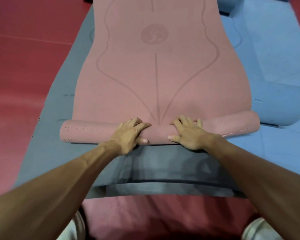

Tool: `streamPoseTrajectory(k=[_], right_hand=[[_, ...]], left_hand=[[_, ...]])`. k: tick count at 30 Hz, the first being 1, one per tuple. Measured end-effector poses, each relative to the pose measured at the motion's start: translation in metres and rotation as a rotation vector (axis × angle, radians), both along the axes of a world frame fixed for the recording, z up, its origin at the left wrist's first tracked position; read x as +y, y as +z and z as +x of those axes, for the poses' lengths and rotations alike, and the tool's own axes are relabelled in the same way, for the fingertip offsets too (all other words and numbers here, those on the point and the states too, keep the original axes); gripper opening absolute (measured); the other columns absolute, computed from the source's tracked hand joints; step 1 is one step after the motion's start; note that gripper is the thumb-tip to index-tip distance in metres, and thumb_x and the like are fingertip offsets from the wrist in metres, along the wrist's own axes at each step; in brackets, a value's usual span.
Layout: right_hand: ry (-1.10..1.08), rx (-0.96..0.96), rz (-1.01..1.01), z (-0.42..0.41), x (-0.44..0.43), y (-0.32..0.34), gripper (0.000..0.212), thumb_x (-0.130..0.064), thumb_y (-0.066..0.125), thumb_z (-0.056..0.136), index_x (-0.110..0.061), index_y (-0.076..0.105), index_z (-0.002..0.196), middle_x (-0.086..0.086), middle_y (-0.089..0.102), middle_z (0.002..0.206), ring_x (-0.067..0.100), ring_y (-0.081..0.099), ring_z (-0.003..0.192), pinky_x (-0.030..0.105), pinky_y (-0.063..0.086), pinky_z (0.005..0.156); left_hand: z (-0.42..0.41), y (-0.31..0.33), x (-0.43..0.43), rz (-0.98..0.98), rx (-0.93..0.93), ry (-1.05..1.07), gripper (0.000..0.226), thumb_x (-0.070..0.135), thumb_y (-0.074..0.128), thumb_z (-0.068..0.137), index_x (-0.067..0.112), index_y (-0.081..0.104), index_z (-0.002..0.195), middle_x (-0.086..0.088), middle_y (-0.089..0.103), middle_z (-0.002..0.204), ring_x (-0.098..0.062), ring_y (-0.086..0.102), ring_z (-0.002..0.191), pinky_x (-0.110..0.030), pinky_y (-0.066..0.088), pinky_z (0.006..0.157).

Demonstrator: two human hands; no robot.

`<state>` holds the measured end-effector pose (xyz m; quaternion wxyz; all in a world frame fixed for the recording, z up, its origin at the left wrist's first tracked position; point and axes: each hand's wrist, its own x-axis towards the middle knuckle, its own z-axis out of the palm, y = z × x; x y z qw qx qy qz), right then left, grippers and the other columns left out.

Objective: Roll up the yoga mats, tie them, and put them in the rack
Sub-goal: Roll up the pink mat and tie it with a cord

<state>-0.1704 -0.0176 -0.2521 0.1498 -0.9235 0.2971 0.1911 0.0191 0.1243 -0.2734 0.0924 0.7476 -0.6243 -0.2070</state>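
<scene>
Left hand [128, 134] and right hand [187, 135] curl around the pink mat roll [87, 132], lying crosswise.

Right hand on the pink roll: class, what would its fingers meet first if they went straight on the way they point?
The right hand would meet the unrolled part of the pink yoga mat beyond the roll; nothing else seems to lie between.

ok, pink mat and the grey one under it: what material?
Pink mat: looks like soft matte foam or rubber; rolls smoothly, with crumbly chips along the roll's edge. Grey mat: probably similar matte foam; small nicks show along its near edge.
</scene>
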Motion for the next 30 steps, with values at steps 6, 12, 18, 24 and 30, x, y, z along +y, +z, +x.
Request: streamPoseTrajectory(k=[6,12,18,24,30], right_hand=[[0.159,-0.21,-0.314,-0.023,0.019,-0.014,0.067,-0.061,0.032,0.087,-0.018,0.039,0.138,0.012,0.052,0.125,0.033,0.049,0.111,0.056,0.037,0.099],[0.14,-0.208,-0.391,-0.021,0.023,-0.026,0.077,-0.065,0.035,0.082,-0.015,0.039,0.14,0.018,0.055,0.127,0.037,0.053,0.115,0.061,0.035,0.102],[0.009,-0.071,-0.377,0.003,0.02,-0.021,0.087,-0.072,0.012,0.079,-0.022,0.029,0.147,0.01,0.041,0.138,0.029,0.038,0.122,0.054,0.02,0.103],[0.041,-0.026,-0.374,0.011,0.01,-0.014,0.098,-0.083,0.047,0.07,-0.026,0.023,0.146,0.005,0.035,0.139,0.025,0.034,0.127,0.05,0.023,0.104],[0.159,-0.025,-0.43,0.019,-0.005,-0.005,0.083,-0.076,0.037,0.083,-0.016,0.032,0.14,0.011,0.045,0.129,0.027,0.044,0.117,0.044,0.03,0.094]], left_hand=[[0.024,0.006,-0.028,0.19,0.223,-0.048,0.048,0.03,0.061,0.092,0.026,0.047,0.138,-0.006,0.043,0.125,-0.022,0.039,0.122,-0.036,0.028,0.108],[0.035,0.001,-0.047,0.243,0.372,-0.003,0.043,0.015,0.059,0.092,0.023,0.053,0.134,-0.003,0.046,0.118,-0.023,0.046,0.121,-0.033,0.03,0.108],[0.005,0.008,-0.032,0.103,-0.141,0.011,0.044,0.032,0.038,0.099,0.043,0.034,0.141,0.008,0.045,0.135,-0.02,0.035,0.123,-0.039,0.023,0.104],[-0.014,-0.001,0.009,-0.123,-0.244,0.235,0.046,0.037,0.039,0.099,0.022,0.035,0.143,0.001,0.038,0.143,-0.024,0.034,0.13,-0.042,0.019,0.102],[-0.003,-0.002,0.032,-0.098,-0.35,0.111,0.076,0.026,0.067,0.082,0.015,0.031,0.148,-0.005,0.035,0.15,-0.028,0.028,0.139,-0.05,0.021,0.109]])
